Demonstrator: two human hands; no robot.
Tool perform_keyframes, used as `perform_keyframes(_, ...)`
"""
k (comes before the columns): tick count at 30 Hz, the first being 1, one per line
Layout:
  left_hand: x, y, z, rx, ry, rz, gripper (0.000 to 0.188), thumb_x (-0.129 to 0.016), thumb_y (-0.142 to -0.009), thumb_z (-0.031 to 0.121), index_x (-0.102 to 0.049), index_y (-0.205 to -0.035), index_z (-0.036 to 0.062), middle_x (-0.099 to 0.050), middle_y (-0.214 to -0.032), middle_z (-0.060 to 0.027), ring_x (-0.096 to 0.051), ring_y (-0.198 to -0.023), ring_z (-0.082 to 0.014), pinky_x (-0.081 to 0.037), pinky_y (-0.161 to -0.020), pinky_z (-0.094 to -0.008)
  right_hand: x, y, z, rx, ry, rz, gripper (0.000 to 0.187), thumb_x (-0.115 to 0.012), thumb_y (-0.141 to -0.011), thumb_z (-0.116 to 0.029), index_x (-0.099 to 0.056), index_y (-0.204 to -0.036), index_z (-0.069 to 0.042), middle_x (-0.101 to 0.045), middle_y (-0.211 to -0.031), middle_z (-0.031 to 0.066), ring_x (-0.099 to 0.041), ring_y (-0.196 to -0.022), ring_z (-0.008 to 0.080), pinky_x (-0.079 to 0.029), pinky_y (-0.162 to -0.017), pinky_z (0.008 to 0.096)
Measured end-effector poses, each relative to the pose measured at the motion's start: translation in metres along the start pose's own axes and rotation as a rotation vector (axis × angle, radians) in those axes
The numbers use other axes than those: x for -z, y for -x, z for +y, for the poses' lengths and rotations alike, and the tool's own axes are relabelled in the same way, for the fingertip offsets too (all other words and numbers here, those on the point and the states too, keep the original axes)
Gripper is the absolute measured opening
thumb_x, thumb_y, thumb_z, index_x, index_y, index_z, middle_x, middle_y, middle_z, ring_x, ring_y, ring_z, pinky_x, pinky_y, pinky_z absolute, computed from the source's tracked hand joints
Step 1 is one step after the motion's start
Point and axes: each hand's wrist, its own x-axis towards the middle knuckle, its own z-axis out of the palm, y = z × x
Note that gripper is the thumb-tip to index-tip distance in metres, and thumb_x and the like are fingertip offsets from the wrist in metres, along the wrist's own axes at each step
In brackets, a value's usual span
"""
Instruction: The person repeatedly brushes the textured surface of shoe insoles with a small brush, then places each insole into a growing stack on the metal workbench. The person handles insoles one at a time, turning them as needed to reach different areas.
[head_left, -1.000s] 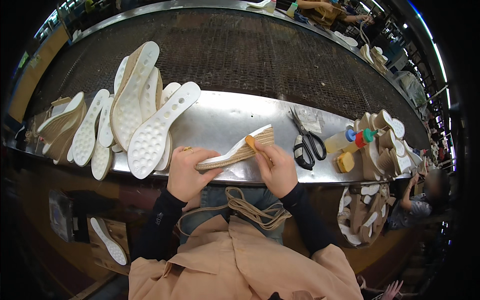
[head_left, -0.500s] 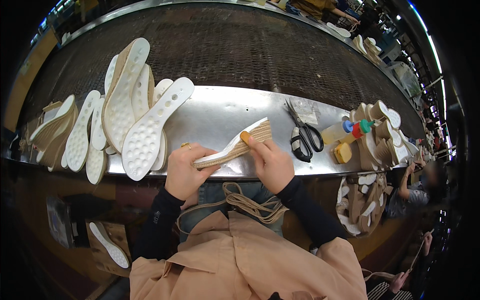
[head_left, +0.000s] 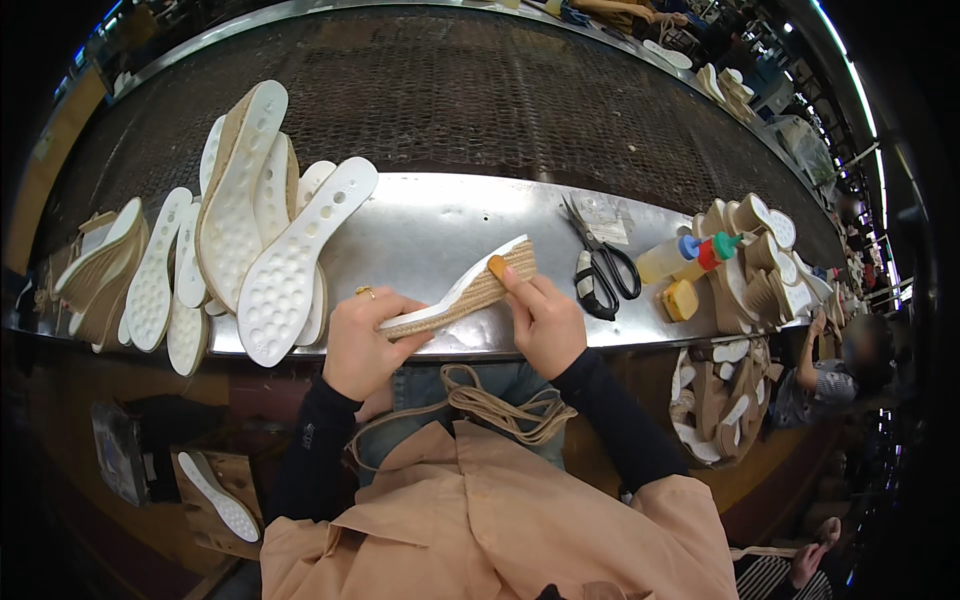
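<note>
A wedge shoe sole (head_left: 470, 300) with a white top and woven-rope sides lies tilted between my hands, above the near edge of the metal bench. My left hand (head_left: 365, 335) grips its thin toe end, fingers wrapped round it. At the thick heel end, my right hand (head_left: 545, 320) is closed on the rope side. An orange-yellow cap (head_left: 497, 267), apparently on my right thumb tip, presses near the white upper edge. The fingers under the sole are partly hidden. A bundle of tan cord (head_left: 500, 405) hangs over my lap.
White-topped wedge soles (head_left: 275, 290) are heaped on the left, more soles (head_left: 765, 270) on the right. Black-handled scissors (head_left: 600, 270), squeeze bottles (head_left: 670, 258) and a yellow block (head_left: 680, 299) lie right of my hands. A dark mesh conveyor (head_left: 430, 90) runs behind the bench. Co-workers sit at the right.
The whole view has shifted slightly. My hands keep their grip on the sole, and my right thumb sits slightly differently along its upper edge. A co-worker's hands at lower right have moved.
</note>
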Motion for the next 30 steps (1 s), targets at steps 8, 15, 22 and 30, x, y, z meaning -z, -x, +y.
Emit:
perform_keyframes(8,0.001,0.0,0.003,0.01,-0.034,-0.019,0.023,-0.081,-0.064,0.008,-0.075,-0.086,0.0046,-0.067,-0.077,-0.0101,-0.063,-0.071,-0.0274,-0.048,-0.066,-0.0352,0.01,-0.007,0.015,-0.084,-0.257,0.133,0.02,-0.066,-0.086,-0.007,-0.07,-0.105,-0.001,-0.067,-0.086,0.0184,-0.065,-0.076,0.0353,-0.052,-0.068,0.0399)
perform_keyframes(15,-0.002,-0.001,0.001,-0.001,0.0,0.004,0.025,-0.084,-0.062,0.005,-0.074,-0.084,0.0021,-0.065,-0.072,-0.0096,-0.059,-0.067,-0.0252,-0.043,-0.063,-0.0345,0.016,-0.012,-0.002,-0.049,0.102,-0.021,0.019,-0.064,-0.087,-0.008,-0.07,-0.104,-0.002,-0.067,-0.083,0.0183,-0.065,-0.07,0.0346,-0.052,-0.063,0.0415)
perform_keyframes(22,0.001,-0.001,0.001,-0.006,-0.03,-0.019,0.022,-0.082,-0.064,0.007,-0.074,-0.084,0.0038,-0.066,-0.075,-0.0104,-0.063,-0.07,-0.0274,-0.047,-0.065,-0.0354,0.038,-0.023,0.021,-0.247,-0.221,-0.019,0.021,-0.064,-0.087,-0.008,-0.069,-0.105,0.001,-0.068,-0.083,0.023,-0.069,-0.075,0.0342,-0.052,-0.065,0.0384)
perform_keyframes(30,0.0,-0.003,0.0,0.011,-0.004,-0.018,0.024,-0.084,-0.062,0.005,-0.073,-0.083,0.0007,-0.064,-0.071,-0.009,-0.057,-0.067,-0.0233,-0.042,-0.064,-0.0329,0.006,-0.014,0.022,-0.017,-0.146,0.179,0.022,-0.064,-0.088,-0.007,-0.069,-0.108,0.001,-0.067,-0.08,0.0171,-0.062,-0.065,0.026,-0.05,-0.061,0.0332)
